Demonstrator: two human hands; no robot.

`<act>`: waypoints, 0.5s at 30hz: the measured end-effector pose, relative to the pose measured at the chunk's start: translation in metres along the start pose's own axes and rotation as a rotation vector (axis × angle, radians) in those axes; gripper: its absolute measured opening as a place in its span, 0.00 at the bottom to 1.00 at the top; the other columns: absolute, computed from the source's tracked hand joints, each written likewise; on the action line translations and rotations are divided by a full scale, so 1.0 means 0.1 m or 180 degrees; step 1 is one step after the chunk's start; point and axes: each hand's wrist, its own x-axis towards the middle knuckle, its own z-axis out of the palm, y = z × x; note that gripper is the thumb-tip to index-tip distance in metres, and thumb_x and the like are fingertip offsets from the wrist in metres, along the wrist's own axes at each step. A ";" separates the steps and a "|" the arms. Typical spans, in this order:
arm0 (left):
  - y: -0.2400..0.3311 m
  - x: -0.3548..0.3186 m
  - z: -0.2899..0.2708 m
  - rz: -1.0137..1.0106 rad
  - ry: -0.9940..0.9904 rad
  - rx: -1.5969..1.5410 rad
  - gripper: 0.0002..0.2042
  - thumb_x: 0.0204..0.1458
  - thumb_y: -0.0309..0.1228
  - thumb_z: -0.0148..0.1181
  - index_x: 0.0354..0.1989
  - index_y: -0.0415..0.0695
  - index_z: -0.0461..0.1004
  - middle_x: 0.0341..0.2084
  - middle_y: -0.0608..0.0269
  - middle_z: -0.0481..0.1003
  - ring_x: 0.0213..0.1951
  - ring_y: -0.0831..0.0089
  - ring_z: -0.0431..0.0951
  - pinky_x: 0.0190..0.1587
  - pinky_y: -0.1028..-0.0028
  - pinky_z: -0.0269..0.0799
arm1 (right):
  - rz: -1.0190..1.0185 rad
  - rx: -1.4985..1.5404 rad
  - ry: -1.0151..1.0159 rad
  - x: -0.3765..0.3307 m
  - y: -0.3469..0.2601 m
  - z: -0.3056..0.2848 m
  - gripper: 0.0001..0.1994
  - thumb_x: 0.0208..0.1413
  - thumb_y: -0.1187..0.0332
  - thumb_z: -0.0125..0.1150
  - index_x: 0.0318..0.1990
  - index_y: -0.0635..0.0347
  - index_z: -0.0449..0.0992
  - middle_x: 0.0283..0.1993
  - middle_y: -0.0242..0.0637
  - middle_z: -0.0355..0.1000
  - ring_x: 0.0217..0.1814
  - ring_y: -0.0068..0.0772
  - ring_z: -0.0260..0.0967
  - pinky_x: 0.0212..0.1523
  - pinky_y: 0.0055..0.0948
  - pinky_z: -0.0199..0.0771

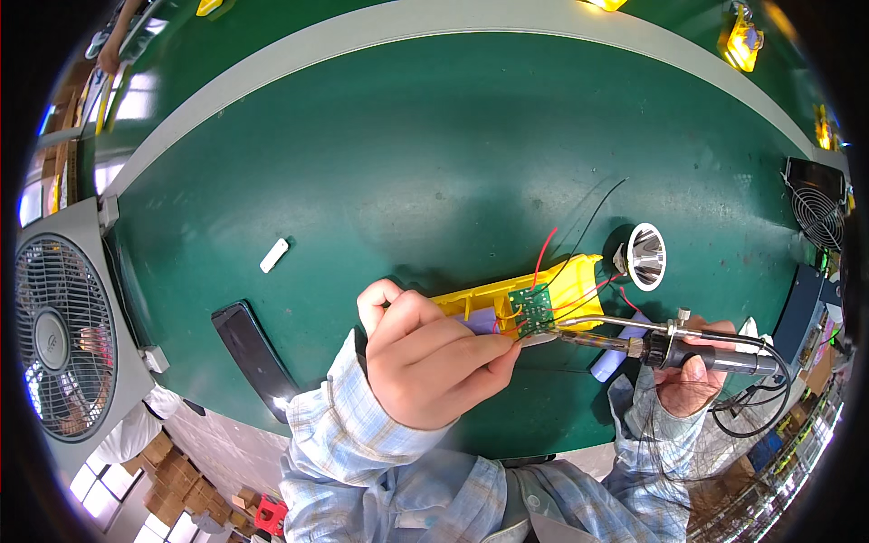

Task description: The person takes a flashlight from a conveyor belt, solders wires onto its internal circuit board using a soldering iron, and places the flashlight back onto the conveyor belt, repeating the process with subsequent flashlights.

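Note:
My left hand [434,362] is closed over the left end of a yellow plastic housing [579,276], its thumb and fingertip pinched at the lower corner of a green circuit board [532,306]. Whether a wire is in the pinch is hidden. Red, black and yellow wires run from the board, which lies across the housing. Wrapped in my right hand [692,376] is a soldering iron [670,351] with a thin metal tube alongside, its tip at the board's lower edge. A reflector cup [646,257] with a white rim stands right of the housing. A purple cylinder [619,353] lies partly behind the iron.
On the green table [407,136] lie a dark phone [249,353] and a small white stick-shaped piece [273,255] at left. A grey fan [63,335] stands beyond the left edge. At right are a small black fan [817,206], a dark box [798,312] and the iron's looping cable [786,398].

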 end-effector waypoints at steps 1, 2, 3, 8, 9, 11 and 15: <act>0.00 0.00 0.00 -0.0002 0.0000 0.0000 0.07 0.17 0.23 0.58 0.12 0.47 0.70 0.05 0.76 0.60 0.14 0.80 0.55 0.26 0.77 0.46 | 0.0002 -0.0001 -0.0001 0.00 0.01 0.00 0.18 0.32 0.61 0.58 0.26 0.60 0.57 0.19 0.35 0.58 0.10 0.13 0.49 0.09 0.08 0.49; 0.00 0.00 -0.01 -0.0005 -0.0005 0.0001 0.07 0.17 0.23 0.57 0.12 0.46 0.70 0.05 0.76 0.59 0.14 0.80 0.55 0.26 0.77 0.46 | -0.0017 0.0014 -0.0009 -0.01 0.02 0.00 0.18 0.32 0.61 0.58 0.26 0.60 0.57 0.19 0.35 0.58 0.10 0.13 0.49 0.09 0.08 0.49; 0.00 -0.01 -0.01 -0.0008 -0.0010 0.0001 0.07 0.17 0.23 0.57 0.12 0.46 0.70 0.05 0.76 0.59 0.14 0.80 0.55 0.26 0.77 0.46 | -0.0036 0.0029 -0.0016 -0.01 0.03 -0.01 0.18 0.32 0.61 0.58 0.26 0.60 0.57 0.19 0.35 0.58 0.10 0.12 0.49 0.09 0.08 0.49; 0.00 0.00 -0.01 0.0001 -0.0047 0.0076 0.08 0.17 0.24 0.58 0.12 0.49 0.69 0.07 0.77 0.61 0.15 0.80 0.55 0.25 0.77 0.47 | -0.0117 -0.0036 0.0081 -0.01 0.03 0.03 0.17 0.34 0.62 0.57 0.26 0.61 0.57 0.19 0.35 0.58 0.10 0.12 0.49 0.09 0.08 0.49; 0.00 -0.01 -0.02 0.0022 -0.0073 0.0147 0.09 0.17 0.25 0.58 0.13 0.50 0.68 0.09 0.79 0.62 0.15 0.80 0.56 0.24 0.77 0.47 | -0.0151 -0.0028 0.0129 -0.01 0.03 0.04 0.17 0.34 0.62 0.56 0.26 0.61 0.57 0.19 0.34 0.58 0.10 0.12 0.49 0.09 0.08 0.49; 0.01 0.00 -0.03 0.0040 -0.0146 0.0192 0.09 0.17 0.25 0.58 0.13 0.50 0.68 0.09 0.79 0.62 0.16 0.80 0.56 0.24 0.77 0.47 | -0.0166 -0.0097 0.0066 0.00 0.03 0.02 0.17 0.34 0.62 0.56 0.26 0.61 0.57 0.19 0.35 0.58 0.10 0.12 0.49 0.09 0.08 0.50; 0.00 -0.01 -0.03 0.0057 -0.0228 0.0245 0.09 0.17 0.25 0.58 0.13 0.50 0.68 0.09 0.79 0.62 0.16 0.79 0.56 0.24 0.77 0.48 | -0.0318 -0.0228 -0.0027 -0.01 0.04 0.01 0.17 0.35 0.61 0.56 0.27 0.63 0.57 0.21 0.35 0.57 0.11 0.14 0.50 0.10 0.09 0.51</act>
